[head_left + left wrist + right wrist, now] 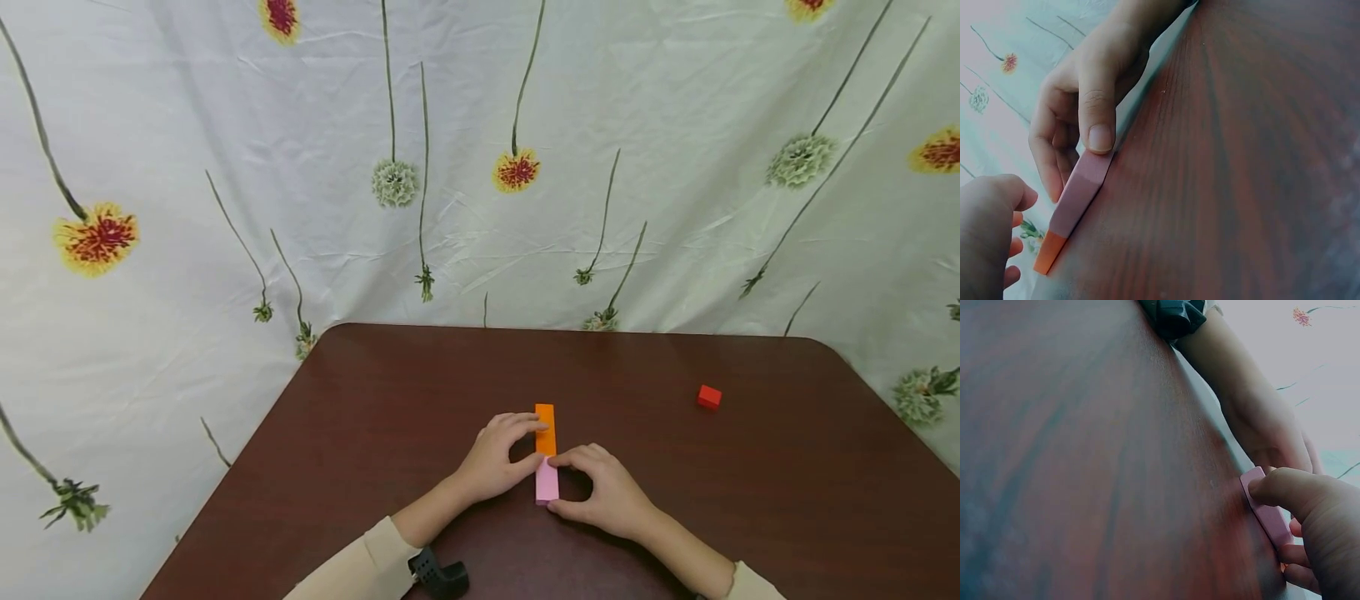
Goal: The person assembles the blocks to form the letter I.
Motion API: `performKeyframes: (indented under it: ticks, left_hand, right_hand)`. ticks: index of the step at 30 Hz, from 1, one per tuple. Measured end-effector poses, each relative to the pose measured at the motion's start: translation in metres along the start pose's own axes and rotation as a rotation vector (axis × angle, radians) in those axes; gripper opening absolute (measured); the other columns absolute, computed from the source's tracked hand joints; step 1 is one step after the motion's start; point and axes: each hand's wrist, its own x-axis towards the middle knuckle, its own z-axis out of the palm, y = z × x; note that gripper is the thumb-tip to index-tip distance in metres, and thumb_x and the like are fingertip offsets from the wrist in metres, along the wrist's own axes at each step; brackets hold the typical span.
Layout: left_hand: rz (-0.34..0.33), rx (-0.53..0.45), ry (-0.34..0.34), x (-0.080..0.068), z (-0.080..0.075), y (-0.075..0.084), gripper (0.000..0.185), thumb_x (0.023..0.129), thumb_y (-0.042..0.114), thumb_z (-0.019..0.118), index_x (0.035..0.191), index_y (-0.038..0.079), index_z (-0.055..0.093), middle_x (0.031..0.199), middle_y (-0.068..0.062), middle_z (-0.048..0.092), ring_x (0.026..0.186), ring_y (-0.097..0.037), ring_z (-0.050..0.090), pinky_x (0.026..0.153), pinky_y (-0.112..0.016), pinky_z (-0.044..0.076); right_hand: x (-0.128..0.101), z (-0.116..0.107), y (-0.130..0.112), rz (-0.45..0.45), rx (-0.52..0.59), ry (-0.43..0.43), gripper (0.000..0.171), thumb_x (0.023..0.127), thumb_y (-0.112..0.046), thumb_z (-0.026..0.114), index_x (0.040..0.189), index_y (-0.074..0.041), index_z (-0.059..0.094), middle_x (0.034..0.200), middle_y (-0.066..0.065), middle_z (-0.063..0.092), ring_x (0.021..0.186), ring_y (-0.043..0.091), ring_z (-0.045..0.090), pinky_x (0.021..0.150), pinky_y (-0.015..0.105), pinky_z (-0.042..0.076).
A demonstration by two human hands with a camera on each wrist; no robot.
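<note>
A pink block [547, 482] and an orange block [546, 432] lie end to end in a line on the table, the orange one farther out. My right hand [611, 496] grips the pink block lengthwise, thumb at its near end and fingers by the joint. The right wrist view shows that thumb on the end of the pink block [1271, 519]. From the left, my left hand [498, 458] reaches in with loosely bent fingers. Its fingertips overlap the orange block in the head view, and its thumb tip is at the joint.
A small red block [709, 397] sits apart on the right side of the dark brown table [420, 375]. Behind the table's far edge hangs a pale cloth [465, 233] printed with flowers. A black strapped device [442, 575] is on my left wrist.
</note>
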Motion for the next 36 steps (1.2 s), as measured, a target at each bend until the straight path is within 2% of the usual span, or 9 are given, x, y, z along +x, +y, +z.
performKeyframes:
  ticks: [10, 15, 22, 36]
  left_hand:
    - [-0.013, 0.094, -0.046, -0.0021, -0.0009, -0.0018, 0.041, 0.087, 0.036, 0.059, 0.125, 0.020, 0.058, 0.134, 0.000, 0.048, 0.124, -0.021, 0.037, 0.093, -0.053, 0.030]
    - [-0.008, 0.091, -0.064, -0.0024, 0.0001, -0.0036, 0.042, 0.088, 0.036, 0.058, 0.126, 0.020, 0.057, 0.134, 0.001, 0.048, 0.125, -0.021, 0.036, 0.094, -0.053, 0.029]
    - [0.013, 0.102, -0.056, -0.0018, 0.0020, -0.0060, 0.040, 0.088, 0.035, 0.058, 0.125, 0.020, 0.058, 0.133, 0.001, 0.050, 0.123, -0.022, 0.039, 0.092, -0.053, 0.030]
    - [-0.012, 0.085, -0.070, -0.0009, 0.0024, -0.0065, 0.038, 0.088, 0.036, 0.058, 0.123, 0.021, 0.060, 0.134, 0.001, 0.049, 0.122, -0.022, 0.039, 0.093, -0.053, 0.028]
  right_hand:
    - [-0.0009, 0.0003, -0.0007, 0.010, -0.008, -0.002, 0.047, 0.070, -0.046, 0.077, 0.108, -0.020, 0.066, 0.101, -0.016, 0.059, 0.096, 0.006, 0.050, 0.081, 0.034, 0.045]
    - [-0.0005, -0.0003, -0.0005, -0.004, -0.005, 0.011, 0.046, 0.069, -0.043, 0.078, 0.107, -0.021, 0.066, 0.100, -0.017, 0.059, 0.094, 0.005, 0.049, 0.080, 0.032, 0.045]
    - [-0.0003, 0.0000, 0.0012, -0.007, -0.006, 0.007, 0.046, 0.070, -0.045, 0.077, 0.108, -0.021, 0.066, 0.101, -0.017, 0.059, 0.094, 0.005, 0.049, 0.080, 0.032, 0.045]
    - [0.0000, -0.0008, 0.0013, 0.010, -0.012, 0.002, 0.048, 0.070, -0.045, 0.077, 0.109, -0.020, 0.066, 0.102, -0.016, 0.059, 0.097, 0.005, 0.049, 0.084, 0.034, 0.044]
